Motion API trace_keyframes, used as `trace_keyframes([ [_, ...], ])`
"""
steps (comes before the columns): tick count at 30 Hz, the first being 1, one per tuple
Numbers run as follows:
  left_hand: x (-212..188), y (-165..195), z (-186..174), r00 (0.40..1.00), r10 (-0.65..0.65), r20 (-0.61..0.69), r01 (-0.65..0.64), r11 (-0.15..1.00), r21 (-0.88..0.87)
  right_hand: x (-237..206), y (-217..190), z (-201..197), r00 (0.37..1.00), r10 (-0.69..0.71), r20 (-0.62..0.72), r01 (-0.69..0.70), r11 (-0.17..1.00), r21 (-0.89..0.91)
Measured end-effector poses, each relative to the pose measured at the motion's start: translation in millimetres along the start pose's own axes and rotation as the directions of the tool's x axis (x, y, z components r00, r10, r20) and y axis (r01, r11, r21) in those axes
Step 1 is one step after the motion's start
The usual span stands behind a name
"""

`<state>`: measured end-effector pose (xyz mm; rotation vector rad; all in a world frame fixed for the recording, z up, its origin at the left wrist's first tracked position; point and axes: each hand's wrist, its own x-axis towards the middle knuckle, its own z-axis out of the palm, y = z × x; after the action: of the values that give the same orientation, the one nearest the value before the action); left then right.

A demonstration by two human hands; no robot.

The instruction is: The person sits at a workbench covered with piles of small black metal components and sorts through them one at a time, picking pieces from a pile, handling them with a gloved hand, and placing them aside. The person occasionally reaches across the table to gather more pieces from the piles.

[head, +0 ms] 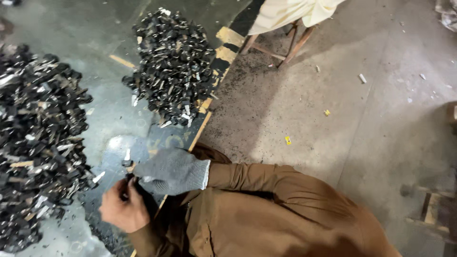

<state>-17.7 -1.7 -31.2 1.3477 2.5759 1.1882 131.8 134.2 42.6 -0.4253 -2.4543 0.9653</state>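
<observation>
Two heaps of small black parts lie on the grey table: the larger heap (40, 143) at 9 o'clock, the smaller heap (173, 66) at 11 o'clock. At 7 o'clock the bare left hand (123, 207) and grey-gloved right hand (172, 170) both close on one small black part (130, 180).

Lower left of the frame, a bare hand (123, 207) and a gloved hand (172, 170) pinch a small black part (129, 179); piles (173, 66) lie above.

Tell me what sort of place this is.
Probably a workshop or scrap-sorting floor. Two heaps of small black-and-metal parts lie on a worn, dusty concrete floor, a wooden stool stands beyond, and a gloved right hand and bare left hand work one piece.
</observation>
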Motion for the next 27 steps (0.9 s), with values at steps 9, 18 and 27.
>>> trace_keyframes([
  [9, -4.7, -12.5, 9.5, 0.998, 0.039, -0.058, -0.037, 0.998, 0.051, 42.9, 12.8, 24.9, 0.998, -0.012, 0.068, 0.019, 0.996, -0.092],
  [18, 1.0, -8.1, 3.9, 0.999, -0.043, -0.016, 0.042, 0.998, -0.047, 42.2, 8.0, 32.0, 0.996, -0.017, 0.088, 0.028, 0.992, -0.126],
  [27, 9.1, -13.8, -4.6, 0.995, -0.075, 0.059, 0.083, 0.988, -0.129, 45.9, 5.3, 41.2, 0.993, 0.000, 0.114, 0.017, 0.989, -0.148],
])
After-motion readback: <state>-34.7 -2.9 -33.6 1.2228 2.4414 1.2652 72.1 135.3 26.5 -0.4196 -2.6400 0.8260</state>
